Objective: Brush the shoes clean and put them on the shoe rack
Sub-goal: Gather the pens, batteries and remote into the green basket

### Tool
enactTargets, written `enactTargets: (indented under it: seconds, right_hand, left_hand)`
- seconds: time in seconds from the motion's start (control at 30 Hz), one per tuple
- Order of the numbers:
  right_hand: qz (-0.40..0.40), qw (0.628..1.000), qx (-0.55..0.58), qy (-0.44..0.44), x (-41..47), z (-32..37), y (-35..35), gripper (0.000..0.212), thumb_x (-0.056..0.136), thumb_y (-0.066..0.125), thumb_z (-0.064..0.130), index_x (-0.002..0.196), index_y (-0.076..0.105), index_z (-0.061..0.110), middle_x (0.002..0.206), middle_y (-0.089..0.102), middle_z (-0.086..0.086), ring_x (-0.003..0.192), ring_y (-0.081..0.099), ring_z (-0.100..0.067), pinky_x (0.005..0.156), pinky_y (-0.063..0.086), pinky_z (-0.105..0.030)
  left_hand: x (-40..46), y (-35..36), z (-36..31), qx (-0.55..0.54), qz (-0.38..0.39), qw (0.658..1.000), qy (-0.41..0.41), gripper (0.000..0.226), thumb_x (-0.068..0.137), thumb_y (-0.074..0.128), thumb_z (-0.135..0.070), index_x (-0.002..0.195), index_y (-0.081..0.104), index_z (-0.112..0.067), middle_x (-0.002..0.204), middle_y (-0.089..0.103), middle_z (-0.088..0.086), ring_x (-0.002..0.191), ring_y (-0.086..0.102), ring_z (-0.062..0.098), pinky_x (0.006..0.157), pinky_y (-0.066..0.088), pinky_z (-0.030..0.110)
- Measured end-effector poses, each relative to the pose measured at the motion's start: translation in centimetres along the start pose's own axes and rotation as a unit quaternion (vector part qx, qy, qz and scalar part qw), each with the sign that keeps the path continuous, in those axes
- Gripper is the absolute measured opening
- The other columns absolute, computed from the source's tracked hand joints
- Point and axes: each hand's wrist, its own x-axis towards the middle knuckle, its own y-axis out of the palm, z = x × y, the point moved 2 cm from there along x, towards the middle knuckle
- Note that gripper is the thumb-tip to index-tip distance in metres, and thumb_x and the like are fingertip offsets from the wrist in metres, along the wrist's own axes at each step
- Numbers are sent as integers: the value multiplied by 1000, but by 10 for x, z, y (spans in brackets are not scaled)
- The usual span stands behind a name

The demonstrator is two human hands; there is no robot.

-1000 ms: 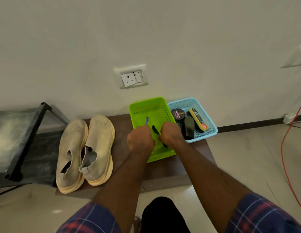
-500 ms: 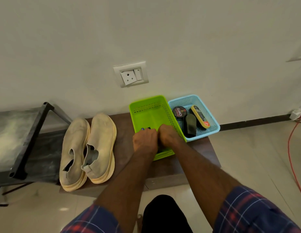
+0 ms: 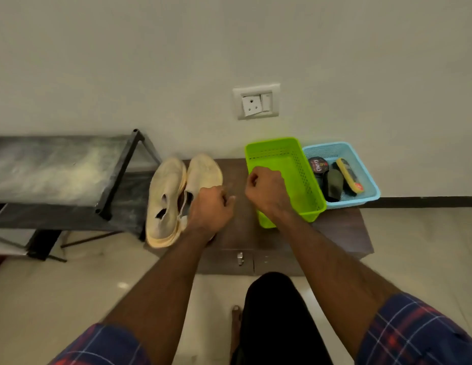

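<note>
While both forearms reach forward over the low brown table (image 3: 237, 233), the left hand (image 3: 209, 209) sits curled over the heel end of the right beige shoe (image 3: 203, 172); whether it grips the shoe or just hovers, cannot tell. Right hand (image 3: 266, 191) is a closed fist above the near-left edge of the green basket (image 3: 306, 177), contents of the fist not visible. Left beige shoe (image 3: 165, 198) lies touching its pair, toes to the wall. Blue basket (image 3: 366, 180) beside the green one holds a polish tin (image 3: 318, 165), a dark brush (image 3: 334, 185) and a yellow-backed brush (image 3: 349, 175). Black shoe rack (image 3: 119, 175) stands left of the table, dusty top shelf.
</note>
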Motion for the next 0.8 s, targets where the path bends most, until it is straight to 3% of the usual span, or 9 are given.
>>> enactTargets:
  seconds: [0.13, 0.27, 0.37, 0.5, 0.8]
  right_hand:
    - [43, 996, 26, -78, -64, 76, 37, 28, 70, 57, 35, 83, 66, 12, 82, 71, -13, 80, 66, -37, 64, 51, -36]
    - [147, 986, 47, -58, -150, 118, 115, 24, 73, 57, 35, 76, 60, 11, 80, 66, -15, 76, 63, -37, 57, 41, -33]
    - [243, 968, 20, -63, -214, 133, 179, 26, 75, 56, 34, 80, 59, 8, 85, 65, -16, 81, 63, -38, 64, 47, -34]
    - [329, 940, -37, -86, -272, 139, 256, 17, 78, 56, 28, 83, 57, 11, 90, 67, -13, 87, 65, -37, 73, 55, -35]
    - [439, 888, -120, -69, -326, 112, 395, 24, 84, 64, 27, 104, 67, 13, 107, 68, -14, 101, 66, -38, 78, 54, -35]
  left_hand:
    - [-60, -27, 50, -5, -13, 999, -44, 21, 77, 58, -35, 70, 60, -16, 71, 68, 10, 69, 64, 32, 57, 41, 30]
    - [-151, -30, 133, 22, 25, 989, -143, 23, 68, 56, -33, 69, 61, -10, 72, 69, 13, 71, 64, 40, 57, 37, 30]
    - [-217, -26, 199, 43, 65, 963, -257, 15, 77, 52, -26, 73, 57, -13, 74, 67, 9, 75, 63, 36, 60, 46, 30]
    - [-277, -22, 277, 24, 56, 924, -379, 27, 92, 51, -36, 82, 64, -14, 84, 67, 11, 82, 65, 36, 69, 54, 35]
    - [-347, 60, 388, -47, 54, 854, -515, 22, 90, 52, -30, 97, 67, -16, 99, 66, 13, 92, 65, 39, 74, 55, 38]
